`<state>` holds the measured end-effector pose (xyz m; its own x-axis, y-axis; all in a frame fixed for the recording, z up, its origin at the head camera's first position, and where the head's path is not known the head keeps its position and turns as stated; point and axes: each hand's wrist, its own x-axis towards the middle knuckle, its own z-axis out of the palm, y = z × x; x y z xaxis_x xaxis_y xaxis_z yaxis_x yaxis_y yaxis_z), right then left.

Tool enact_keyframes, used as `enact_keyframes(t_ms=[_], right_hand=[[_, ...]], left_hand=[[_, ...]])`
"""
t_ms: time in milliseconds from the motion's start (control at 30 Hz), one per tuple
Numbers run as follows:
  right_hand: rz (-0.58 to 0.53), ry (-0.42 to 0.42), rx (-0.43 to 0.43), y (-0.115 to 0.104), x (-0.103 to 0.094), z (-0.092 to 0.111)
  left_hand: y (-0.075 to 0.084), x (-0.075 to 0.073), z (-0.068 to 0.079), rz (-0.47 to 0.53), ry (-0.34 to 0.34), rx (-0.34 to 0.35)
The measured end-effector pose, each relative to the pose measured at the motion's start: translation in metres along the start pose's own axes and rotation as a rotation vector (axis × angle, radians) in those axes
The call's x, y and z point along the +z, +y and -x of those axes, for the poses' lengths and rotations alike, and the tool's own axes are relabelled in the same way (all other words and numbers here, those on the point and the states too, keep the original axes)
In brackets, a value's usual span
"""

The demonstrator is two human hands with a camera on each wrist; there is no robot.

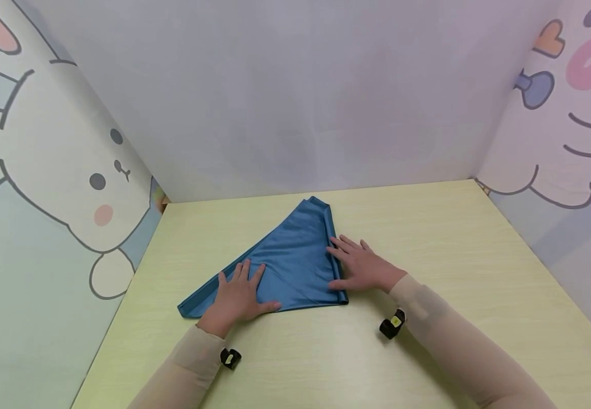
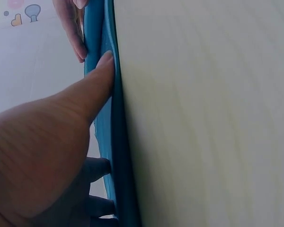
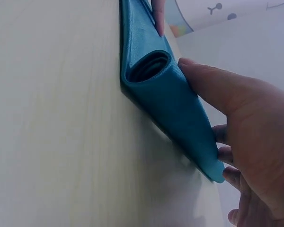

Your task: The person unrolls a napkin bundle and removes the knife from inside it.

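A blue cloth (image 1: 295,250), smooth and slightly shiny, lies on the table in a roughly triangular shape. Its right side is rolled into a layered tube, whose spiral end shows in the right wrist view (image 3: 151,66). A narrow folded band runs along its slanting left side. My left hand (image 1: 239,298) rests spread on the cloth's lower left, the thumb near the front edge. Against the rolled right side lies my right hand (image 1: 362,264), fingertips and thumb touching the roll, fingers extended.
The pale wooden table (image 1: 454,238) extends around the cloth. A plain light wall (image 1: 300,102) rises behind it, with cartoon-printed panels (image 1: 70,170) at both sides. Each wrist wears a small black camera (image 1: 392,325).
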<state>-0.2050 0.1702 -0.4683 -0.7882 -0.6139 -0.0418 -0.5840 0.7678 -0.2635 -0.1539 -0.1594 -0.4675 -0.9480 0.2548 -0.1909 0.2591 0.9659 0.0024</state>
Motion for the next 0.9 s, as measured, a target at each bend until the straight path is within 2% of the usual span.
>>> enact_keyframes(t_ms=[200,333,667,800,900], right_hand=[[-0.001,0.007,0.031,0.012,0.0,0.011],[-0.044,0.005,0.056,0.018,0.002,0.017],[-0.069,0.02,0.05,0.018,0.002,0.02],[-0.063,0.024,0.034,0.013,0.002,0.018],[-0.048,0.026,0.011,0.007,0.003,0.015]], left_hand=[[0.001,0.001,0.0,-0.018,-0.004,-0.003],[0.0,0.001,-0.001,-0.029,-0.014,-0.011],[-0.001,-0.001,-0.003,-0.026,-0.027,0.002],[0.005,-0.004,-0.005,-0.033,-0.03,0.011],[0.017,-0.009,-0.007,-0.011,-0.023,0.031]])
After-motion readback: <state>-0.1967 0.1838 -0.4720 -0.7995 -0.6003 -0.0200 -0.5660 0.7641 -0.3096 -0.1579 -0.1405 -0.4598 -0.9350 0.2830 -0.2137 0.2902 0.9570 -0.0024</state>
